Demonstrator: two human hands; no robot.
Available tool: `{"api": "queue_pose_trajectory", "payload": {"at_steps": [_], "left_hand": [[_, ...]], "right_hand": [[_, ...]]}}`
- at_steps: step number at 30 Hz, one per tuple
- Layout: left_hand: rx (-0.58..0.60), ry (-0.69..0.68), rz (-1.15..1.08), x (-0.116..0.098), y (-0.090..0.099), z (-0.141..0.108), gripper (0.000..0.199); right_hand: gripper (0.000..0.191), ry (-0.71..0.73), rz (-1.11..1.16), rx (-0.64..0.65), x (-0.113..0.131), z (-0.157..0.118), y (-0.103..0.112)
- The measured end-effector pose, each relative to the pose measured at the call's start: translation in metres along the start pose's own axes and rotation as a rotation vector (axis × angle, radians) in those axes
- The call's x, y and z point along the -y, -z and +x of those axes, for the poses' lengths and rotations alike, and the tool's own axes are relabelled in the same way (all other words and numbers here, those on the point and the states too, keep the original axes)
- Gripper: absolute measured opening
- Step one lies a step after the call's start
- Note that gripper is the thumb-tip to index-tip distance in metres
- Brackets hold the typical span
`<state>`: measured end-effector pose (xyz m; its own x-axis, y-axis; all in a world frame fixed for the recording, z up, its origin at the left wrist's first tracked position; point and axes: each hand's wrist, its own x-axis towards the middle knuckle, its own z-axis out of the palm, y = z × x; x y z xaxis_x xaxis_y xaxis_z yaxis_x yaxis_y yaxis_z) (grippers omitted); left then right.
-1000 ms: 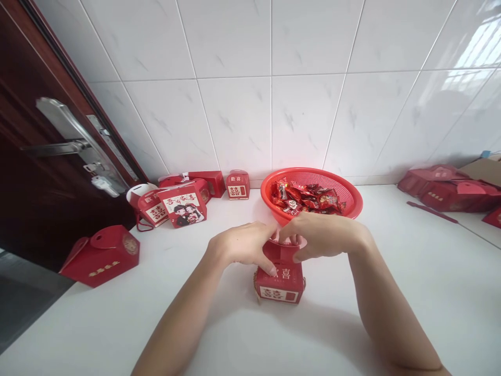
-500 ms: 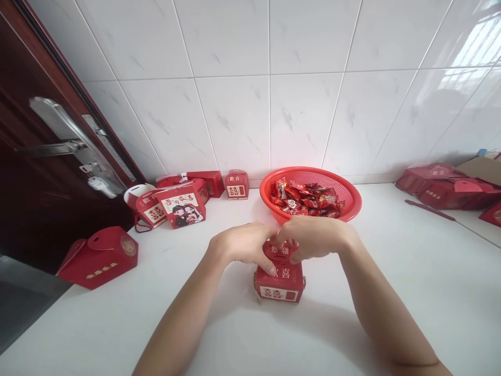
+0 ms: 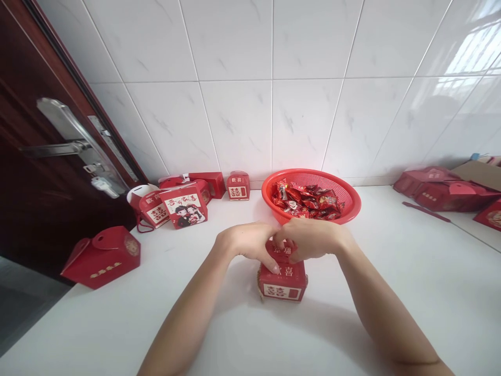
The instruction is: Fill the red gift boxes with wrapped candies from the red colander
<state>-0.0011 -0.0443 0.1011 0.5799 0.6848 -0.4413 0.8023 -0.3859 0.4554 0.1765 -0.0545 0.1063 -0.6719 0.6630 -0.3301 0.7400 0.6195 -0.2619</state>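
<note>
A small red gift box [image 3: 282,284] with gold and dark characters stands on the white table in front of me. Gold cord hangs at its sides. My left hand [image 3: 250,241] grips the box's top flaps from the left, its thumb pressed on the near face. From the right, my right hand [image 3: 311,237] pinches the same flaps, fingers curled over the top. The far side of the box and several fingertips are hidden behind my hands.
Just beyond my hands a red plastic basket [image 3: 354,206] holds wrapped candies [image 3: 309,201]. Several red boxes [image 3: 186,206] stand at the back left, one larger red box [image 3: 104,256] at the left edge. Folded red boxes [image 3: 442,190] lie at the right. A tiled wall [image 3: 305,115] rises behind.
The view has shifted slightly. Both hands stay on the box's top flaps, with little visible movement of the fingers; the box remains in place on the table.
</note>
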Motion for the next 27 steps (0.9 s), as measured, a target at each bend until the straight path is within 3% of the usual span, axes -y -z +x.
{"api": "queue_pose_trajectory", "payload": {"at_steps": [7, 12, 17, 23, 27], "left_hand": [[0.021, -0.006, 0.040, 0.000, 0.002, 0.003, 0.052], [0.029, 0.018, 0.110, 0.002, 0.003, 0.006, 0.059], [0.035, -0.001, 0.115, 0.006, 0.005, 0.009, 0.060], [0.029, -0.093, 0.023, 0.019, 0.001, 0.009, 0.048], [-0.098, -0.207, -0.164, 0.036, -0.017, -0.002, 0.035]], "right_hand": [[0.015, 0.068, 0.075, -0.171, -0.005, -0.007, -0.022], [0.020, 0.199, 0.170, -0.521, -0.022, -0.017, -0.065], [0.034, 0.326, 0.312, -0.747, -0.035, -0.025, -0.104], [0.038, 0.374, 0.319, -0.879, -0.034, -0.022, -0.122], [0.035, 0.356, 0.334, -0.892, -0.033, -0.022, -0.125]]}}
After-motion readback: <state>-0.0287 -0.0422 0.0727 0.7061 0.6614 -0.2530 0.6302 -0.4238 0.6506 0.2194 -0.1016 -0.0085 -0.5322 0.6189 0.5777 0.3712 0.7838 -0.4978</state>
